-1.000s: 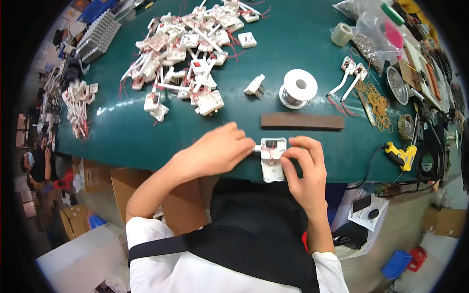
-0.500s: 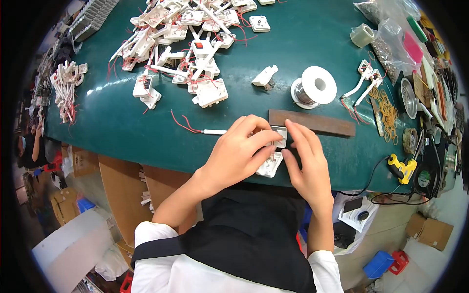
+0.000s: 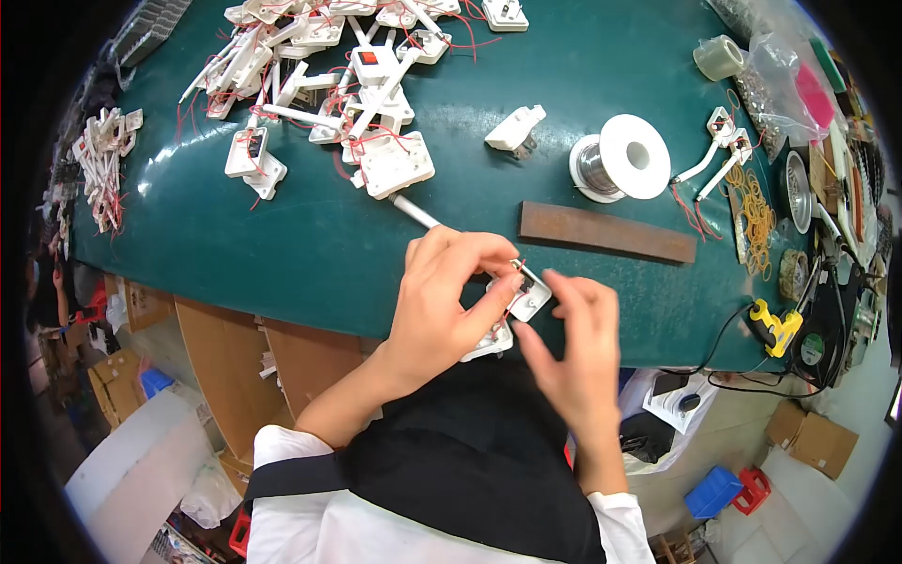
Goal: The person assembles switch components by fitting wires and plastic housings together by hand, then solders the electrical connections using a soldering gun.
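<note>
My left hand (image 3: pixel 437 301) pinches a white plastic switch housing (image 3: pixel 534 301) between thumb and fingers, near the table's front edge. A dark part and a bit of red wire show inside it. A white tube (image 3: pixel 413 211) comes out past the back of this hand toward the far left. Below the thumb lies a second white shell piece (image 3: pixel 490 346), partly covered by the hand. Whether it is joined to the housing is hidden. My right hand (image 3: pixel 578 348) is just right of the housing, thumb and fingers apart, holding nothing visible.
Behind the hands lie a rusty metal bar (image 3: pixel 606 232) and a solder wire spool (image 3: pixel 634 158). A white plug-like piece (image 3: pixel 515 129) is farther back. White housings (image 3: pixel 399 164) with red wires are heaped at the back left. A yellow glue gun (image 3: pixel 775 327) sits at right.
The housing has turned, its tube now slanting up to the left, and it has come away from the metal bar. My right hand has drawn slightly down. The camera view has shifted a little.
</note>
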{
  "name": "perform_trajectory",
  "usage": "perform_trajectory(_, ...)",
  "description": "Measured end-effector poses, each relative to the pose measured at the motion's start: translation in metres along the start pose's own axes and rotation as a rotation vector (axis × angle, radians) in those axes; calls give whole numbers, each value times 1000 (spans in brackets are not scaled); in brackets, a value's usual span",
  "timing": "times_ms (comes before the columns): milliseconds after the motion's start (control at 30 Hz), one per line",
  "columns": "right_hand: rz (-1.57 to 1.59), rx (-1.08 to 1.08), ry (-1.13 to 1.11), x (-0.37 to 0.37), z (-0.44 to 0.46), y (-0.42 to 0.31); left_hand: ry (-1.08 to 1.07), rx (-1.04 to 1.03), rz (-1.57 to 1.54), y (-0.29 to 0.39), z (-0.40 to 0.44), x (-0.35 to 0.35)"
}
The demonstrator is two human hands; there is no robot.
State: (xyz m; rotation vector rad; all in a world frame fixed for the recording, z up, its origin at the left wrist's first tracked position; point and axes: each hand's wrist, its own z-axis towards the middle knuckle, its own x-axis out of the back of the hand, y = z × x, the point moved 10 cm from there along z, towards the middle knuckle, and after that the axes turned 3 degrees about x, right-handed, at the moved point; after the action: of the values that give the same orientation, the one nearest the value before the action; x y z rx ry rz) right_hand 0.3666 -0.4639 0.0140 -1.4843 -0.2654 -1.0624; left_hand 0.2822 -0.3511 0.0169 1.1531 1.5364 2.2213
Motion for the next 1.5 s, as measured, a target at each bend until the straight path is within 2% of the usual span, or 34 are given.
perform_trajectory(33,162,-102,2,20,4,7,-9,111,-112,-13,-1,-2)
perform_trajectory(100,288,-348,325,72,-20,71,-34,120,-144,-16,0,0)
perform_trajectory(133,263,-354,511,109,-33,99,-62,123,-180,-18,1,-1)
perform_trajectory(167,137,-456,645,145,-53,129,-65,148,-212,-21,1,-1)
perform_trajectory(200,167,-482,780,177,-76,167,-64,144,-191,-21,2,-1)
perform_trajectory(267,44,-619,1046,222,-127,219,-78,133,-183,-18,3,-4)
perform_trajectory(300,89,-706,1150,232,-151,240,-81,135,-180,-16,3,-6)
perform_trajectory(367,156,-844,1094,233,-174,270,-84,160,-168,-13,2,-8)
perform_trajectory(533,267,-991,985,247,-155,272,-79,146,-153,-8,0,-10)
perform_trajectory(633,242,-1098,988,251,-161,296,-75,98,-108,-4,0,-10)
perform_trajectory(700,92,-1050,925,256,-150,297,-79,58,-71,-2,0,-11)
perform_trajectory(767,72,-1120,940,259,-157,307,-72,36,-55,-2,-2,-11)
perform_trajectory(833,420,-1023,1197,257,-167,316,-60,39,-47,-2,-4,-10)
perform_trajectory(900,736,-867,1304,258,-165,317,-55,25,-35,-3,-4,-10)
perform_trajectory(933,912,-658,1412,267,-173,343,-55,10,-40,-1,-3,-10)
perform_trajectory(1000,1200,-364,1380,273,-173,350,-77,-26,-8,-3,-4,-12)
perform_trajectory(1033,1078,-284,1479,277,-179,335,-44,-3,-12,-5,-2,-10)
perform_trajectory(1067,879,-190,1457,277,-174,297,-27,-56,11,1,-1,-9)
perform_trajectory(1100,949,-51,1351,272,-163,264,-13,-98,41,6,-1,-7)
perform_trajectory(1167,937,36,1282,260,-136,188,29,-90,5,0,-1,-4)
perform_trajectory(1200,809,96,1241,262,-126,151,30,-85,2,-2,-1,-3)
perform_trajectory(1233,737,60,1171,270,-122,133,22,-82,-3,-3,-1,-3)
perform_trajectory(1267,530,-52,1149,280,-129,125,44,-82,-4,-3,-1,-2)
perform_trajectory(1300,384,-73,1104,282,-124,109,58,-88,6,-2,-1,-2)
perform_trajectory(1400,353,-38,1051,273,-110,56,108,-78,12,-6,-2,-1)
perform_trajectory(1500,570,60,741,250,-76,23,94,-37,1,-10,-2,-1)
